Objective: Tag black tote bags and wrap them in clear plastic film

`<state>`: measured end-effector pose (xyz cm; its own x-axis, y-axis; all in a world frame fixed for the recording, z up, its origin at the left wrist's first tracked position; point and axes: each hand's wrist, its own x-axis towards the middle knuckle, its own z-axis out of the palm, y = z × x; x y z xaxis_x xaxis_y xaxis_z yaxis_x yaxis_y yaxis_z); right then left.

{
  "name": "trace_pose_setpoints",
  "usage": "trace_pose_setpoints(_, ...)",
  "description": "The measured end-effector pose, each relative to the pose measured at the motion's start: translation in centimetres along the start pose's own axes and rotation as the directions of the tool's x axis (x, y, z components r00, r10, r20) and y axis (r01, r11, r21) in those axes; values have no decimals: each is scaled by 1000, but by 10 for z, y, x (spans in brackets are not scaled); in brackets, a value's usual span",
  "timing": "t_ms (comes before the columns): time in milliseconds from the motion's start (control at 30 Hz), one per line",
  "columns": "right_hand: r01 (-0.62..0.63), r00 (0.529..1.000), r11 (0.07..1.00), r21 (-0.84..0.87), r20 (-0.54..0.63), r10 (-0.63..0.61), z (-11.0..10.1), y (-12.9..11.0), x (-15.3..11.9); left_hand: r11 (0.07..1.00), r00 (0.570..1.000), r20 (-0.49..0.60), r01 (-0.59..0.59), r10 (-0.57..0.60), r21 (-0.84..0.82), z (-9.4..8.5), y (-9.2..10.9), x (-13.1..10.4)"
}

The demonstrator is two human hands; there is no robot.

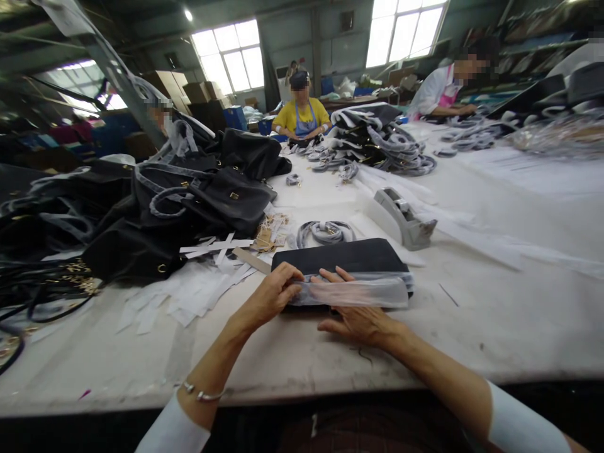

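Observation:
In front of me a flat black leather-like piece (337, 257) lies on the white table, its exact kind unclear. Across its near part runs a strip of translucent wrapping paper (377, 293). My left hand (279, 288) pinches the left end of the strip between thumb and fingers. Palm down, my right hand (356, 318) has its fingers stretched out and partly beneath the strip, which veils them; fingertips show past its far edge. Just beyond the black piece rests a coiled, wrapped strap (325, 233).
A grey tape dispenser (406, 220) stands to the right. Black bags (226, 195) are heaped on the left, near white paper strips (189, 299) and brown tags (271, 233). More wrapped straps and black pieces (372, 135) lie farther back. Co-workers (302, 116) sit across the table.

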<state>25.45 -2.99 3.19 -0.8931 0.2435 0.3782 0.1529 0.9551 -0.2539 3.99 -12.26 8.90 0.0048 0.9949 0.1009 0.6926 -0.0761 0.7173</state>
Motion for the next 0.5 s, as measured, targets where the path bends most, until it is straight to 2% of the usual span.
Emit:
trace_pose_setpoints(67, -1, 1000, 1000, 8, 10, 0, -1, 0, 0, 998, 997, -54, -50, 52, 27, 6, -8, 4)
trace_pose_setpoints(133, 1, 1000, 1000, 10, 14, -1, -1, 0, 1, 989, 994, -38, -102, 106, 104, 10, -11, 7)
trace_pose_setpoints(200, 4, 1000, 1000, 2, 9, -4, -1, 0, 1, 970, 991, -15, -130, 136, 204, 12, -9, 9)
trace_pose_setpoints(300, 3, 1000, 1000, -17, 2, -3, -1, 0, 0, 939, 976, -42, -192, 213, 285, 10, -1, 10)
trace_pose_setpoints(400, 11, 1000, 999, -30, 0, -11, -1, 0, -2, 942, 965, -31, -245, 259, 228, 11, 1, 11)
trace_pose_setpoints(500, 16, 1000, 999, -29, 7, -16, -2, 0, -1, 971, 983, 12, -183, 184, 153, 19, -4, 15)
